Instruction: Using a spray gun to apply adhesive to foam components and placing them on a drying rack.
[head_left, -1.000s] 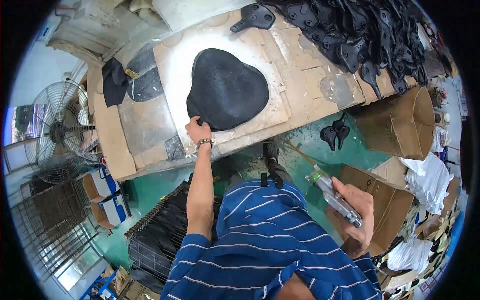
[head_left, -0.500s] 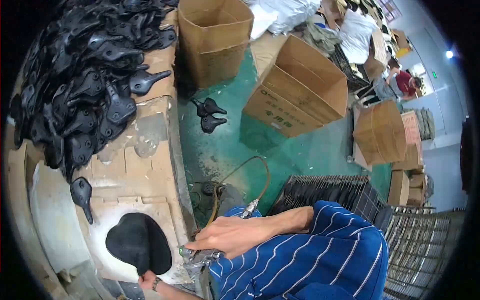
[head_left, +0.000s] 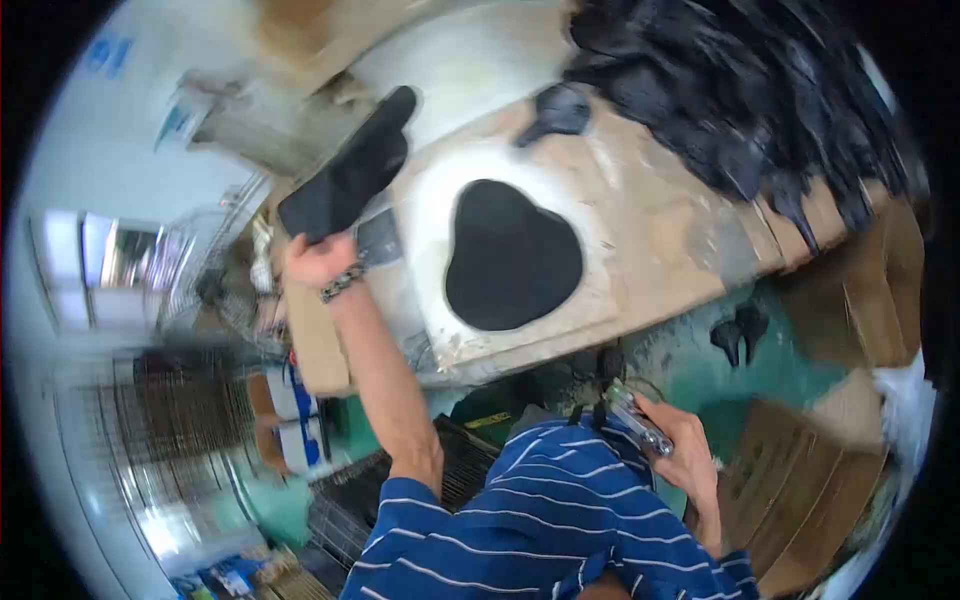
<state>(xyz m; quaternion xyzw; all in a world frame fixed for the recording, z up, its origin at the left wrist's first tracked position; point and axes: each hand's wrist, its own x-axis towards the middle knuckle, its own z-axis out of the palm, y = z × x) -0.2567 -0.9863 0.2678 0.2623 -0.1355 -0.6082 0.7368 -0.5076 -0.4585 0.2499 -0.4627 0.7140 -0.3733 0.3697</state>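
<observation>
Our left hand [head_left: 322,262] pinches black panel [head_left: 350,175] over far-left corner of tabletop [head_left: 655,235]; right hand [head_left: 688,450] curled round spray gun [head_left: 640,420] off near edge.

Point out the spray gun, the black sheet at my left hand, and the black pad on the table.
Spray gun [head_left: 640,420]: head view, middle of its body.
Sheet [head_left: 352,172]: head view, middle of its face.
Pad [head_left: 512,258]: head view, centre of its top.
</observation>
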